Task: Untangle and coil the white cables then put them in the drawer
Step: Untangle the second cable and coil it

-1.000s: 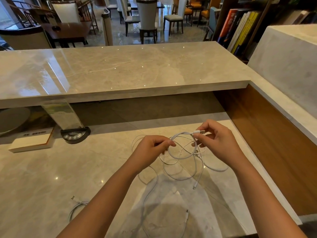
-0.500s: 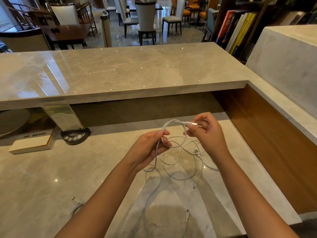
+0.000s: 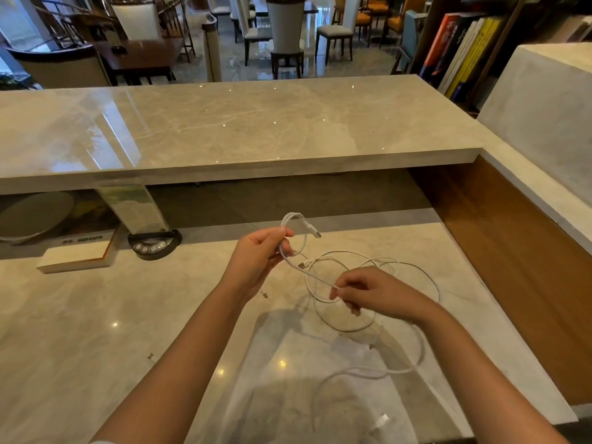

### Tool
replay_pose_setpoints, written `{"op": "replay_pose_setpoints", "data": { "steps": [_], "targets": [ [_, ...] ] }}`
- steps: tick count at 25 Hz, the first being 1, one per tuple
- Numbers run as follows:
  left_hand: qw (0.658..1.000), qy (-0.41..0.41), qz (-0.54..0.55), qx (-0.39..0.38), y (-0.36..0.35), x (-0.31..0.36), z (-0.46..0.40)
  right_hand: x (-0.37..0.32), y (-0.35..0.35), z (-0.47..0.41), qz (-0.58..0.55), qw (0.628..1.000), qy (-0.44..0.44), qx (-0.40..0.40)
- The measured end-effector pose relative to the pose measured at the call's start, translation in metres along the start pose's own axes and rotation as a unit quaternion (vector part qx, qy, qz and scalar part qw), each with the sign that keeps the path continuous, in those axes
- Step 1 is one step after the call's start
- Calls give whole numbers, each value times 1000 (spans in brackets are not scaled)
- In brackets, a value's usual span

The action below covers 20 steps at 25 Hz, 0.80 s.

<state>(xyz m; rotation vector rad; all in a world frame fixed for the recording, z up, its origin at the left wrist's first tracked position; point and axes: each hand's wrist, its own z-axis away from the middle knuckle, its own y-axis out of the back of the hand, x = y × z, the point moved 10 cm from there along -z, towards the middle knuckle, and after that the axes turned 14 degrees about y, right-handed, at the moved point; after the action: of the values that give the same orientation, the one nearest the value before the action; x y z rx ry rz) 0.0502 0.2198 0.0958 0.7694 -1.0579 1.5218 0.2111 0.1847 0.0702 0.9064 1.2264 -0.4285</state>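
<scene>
A tangle of thin white cables (image 3: pixel 384 267) lies on the lower marble desk (image 3: pixel 80 331). My left hand (image 3: pixel 256 256) pinches one cable into a small raised loop (image 3: pixel 293 219), whose plug end hangs free to the right. My right hand (image 3: pixel 368 291) is lower and to the right, its fingertips closed on the same cable just above the tangle. More white cable (image 3: pixel 400 368) trails toward me, with a plug (image 3: pixel 381 421) at the near edge. No drawer is in view.
A raised marble counter (image 3: pixel 224 129) overhangs the desk's far side. Under it stand a black button device (image 3: pixel 153 245), a clear sign holder (image 3: pixel 131 203) and a white book (image 3: pixel 77 254). A wooden side panel (image 3: pixel 512 251) bounds the right.
My right hand let go of the plug end and dropped down to grip the cable lower. My left hand rose and now holds the small loop alone.
</scene>
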Motion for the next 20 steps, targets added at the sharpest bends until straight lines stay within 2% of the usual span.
{"op": "replay_pose_setpoints", "data": {
  "steps": [2, 4, 6, 8, 10, 16, 20],
  "targets": [
    [996, 21, 80, -17, 7, -3, -1, 12, 16, 9, 24, 999, -35, -28],
    [991, 25, 126, -34, 10, -2, 0, 23, 30, 15, -20, 997, -74, -15],
    [997, 24, 67, -15, 12, -3, 0, 32, 51, 16, -40, 992, -108, 52],
    [999, 35, 2, -3, 12, -8, 2, 35, 80, 16, 3, 980, -132, 147],
    [998, 55, -6, -16, 8, -17, 4, 32, 98, 11, 57, 966, -145, 208],
    [995, 76, -38, -45, -5, -40, 7, -1, 103, -11, 99, 945, -109, 293],
    [993, 96, -72, -11, -3, -54, 6, -29, 78, -32, 167, 952, -80, 246]
  ]
}}
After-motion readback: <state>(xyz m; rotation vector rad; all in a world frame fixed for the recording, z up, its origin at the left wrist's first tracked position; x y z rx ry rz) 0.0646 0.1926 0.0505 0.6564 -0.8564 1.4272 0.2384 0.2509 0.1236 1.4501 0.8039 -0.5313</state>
